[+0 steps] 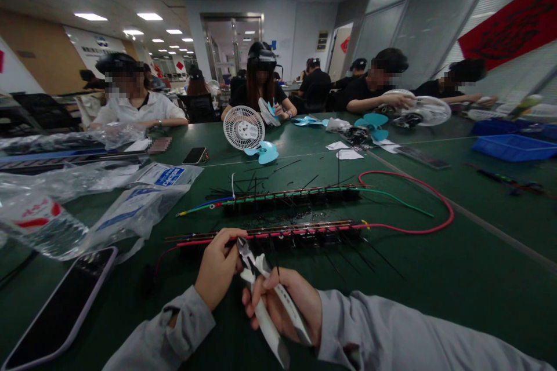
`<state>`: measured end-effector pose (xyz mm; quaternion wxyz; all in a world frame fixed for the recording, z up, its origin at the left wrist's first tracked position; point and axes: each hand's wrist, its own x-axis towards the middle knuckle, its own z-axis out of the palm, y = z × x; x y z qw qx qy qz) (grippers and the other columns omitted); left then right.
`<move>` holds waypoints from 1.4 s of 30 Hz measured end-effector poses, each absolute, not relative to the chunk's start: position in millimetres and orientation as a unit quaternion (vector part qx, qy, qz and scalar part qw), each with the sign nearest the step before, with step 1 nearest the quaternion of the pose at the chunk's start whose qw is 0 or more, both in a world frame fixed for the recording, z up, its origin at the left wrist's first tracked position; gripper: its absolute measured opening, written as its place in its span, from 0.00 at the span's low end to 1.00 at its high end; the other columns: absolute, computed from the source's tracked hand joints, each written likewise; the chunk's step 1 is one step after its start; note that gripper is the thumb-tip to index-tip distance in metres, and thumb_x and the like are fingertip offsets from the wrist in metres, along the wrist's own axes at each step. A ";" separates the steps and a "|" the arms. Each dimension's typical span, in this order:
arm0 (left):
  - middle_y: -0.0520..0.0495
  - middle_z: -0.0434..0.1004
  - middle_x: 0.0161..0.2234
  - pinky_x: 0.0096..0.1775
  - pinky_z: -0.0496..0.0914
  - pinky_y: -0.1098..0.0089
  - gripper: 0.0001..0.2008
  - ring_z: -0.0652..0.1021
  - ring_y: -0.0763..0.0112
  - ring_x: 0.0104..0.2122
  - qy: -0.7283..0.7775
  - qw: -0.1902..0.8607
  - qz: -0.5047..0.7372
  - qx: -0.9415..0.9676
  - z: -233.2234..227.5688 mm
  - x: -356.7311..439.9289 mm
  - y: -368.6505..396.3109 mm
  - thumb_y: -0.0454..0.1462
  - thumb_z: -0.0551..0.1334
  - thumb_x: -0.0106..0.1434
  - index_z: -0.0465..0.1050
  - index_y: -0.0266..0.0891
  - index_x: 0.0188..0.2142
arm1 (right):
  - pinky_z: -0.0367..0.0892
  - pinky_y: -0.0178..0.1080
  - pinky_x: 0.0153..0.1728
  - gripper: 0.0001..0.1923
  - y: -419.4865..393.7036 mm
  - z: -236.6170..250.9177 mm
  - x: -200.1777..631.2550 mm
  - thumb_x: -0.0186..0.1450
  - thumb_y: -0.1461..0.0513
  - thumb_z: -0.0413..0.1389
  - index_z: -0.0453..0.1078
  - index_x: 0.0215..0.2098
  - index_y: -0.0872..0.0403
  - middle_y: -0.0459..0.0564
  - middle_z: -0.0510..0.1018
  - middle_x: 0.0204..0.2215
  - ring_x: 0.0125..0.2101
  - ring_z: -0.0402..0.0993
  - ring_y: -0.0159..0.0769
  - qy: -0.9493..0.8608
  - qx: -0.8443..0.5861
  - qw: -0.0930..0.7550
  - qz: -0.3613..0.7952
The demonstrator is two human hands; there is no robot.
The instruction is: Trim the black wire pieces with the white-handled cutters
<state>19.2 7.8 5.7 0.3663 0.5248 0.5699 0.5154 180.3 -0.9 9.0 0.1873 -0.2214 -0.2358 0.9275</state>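
Note:
My right hand point(289, 295) is wrapped around white-handled diagonal cutters point(265, 313); their handles are spread and the jaws point up and away from me. The jaw tips sit close to a long black strip assembly point(313, 232) with a red wire point(409, 231) along it and many black cable tie tails sticking out. My left hand point(220, 266) is closed at the strip's near edge, left of the jaws, thumb and fingertips together. What it pinches is hidden. Behind lies a second strip point(296, 198) with a green wire point(400, 197) and more tie tails.
Loose black cut pieces lie around the strips. At left are a phone point(65, 307), a water bottle point(39, 220) and plastic bags point(143, 203). Across the green table point(435, 295) are fan guards point(243, 127), blue fan blades point(265, 152), blue trays point(513, 148) and several people at work.

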 end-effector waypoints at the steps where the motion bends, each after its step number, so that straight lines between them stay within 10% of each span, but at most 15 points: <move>1: 0.54 0.67 0.24 0.16 0.62 0.78 0.11 0.69 0.79 0.15 0.570 0.366 0.516 0.525 5.7 19.2 7.8 0.35 0.55 0.57 0.69 0.36 0.39 | 0.63 0.35 0.30 0.16 -0.9 9.5 180.2 0.50 0.59 0.46 0.70 0.22 0.64 0.57 0.70 0.31 0.26 0.68 0.31 -0.235 -0.225 0.185 0.927; 42: 0.54 0.68 0.24 0.17 0.63 0.77 0.11 0.70 0.78 0.15 0.567 0.368 0.517 0.525 5.4 18.4 8.2 0.35 0.55 0.57 0.69 0.37 0.39 | 0.62 0.36 0.30 0.16 -1.0 9.5 179.7 0.50 0.60 0.46 0.69 0.22 0.64 0.58 0.69 0.32 0.27 0.67 0.31 -0.231 -0.221 0.193 0.928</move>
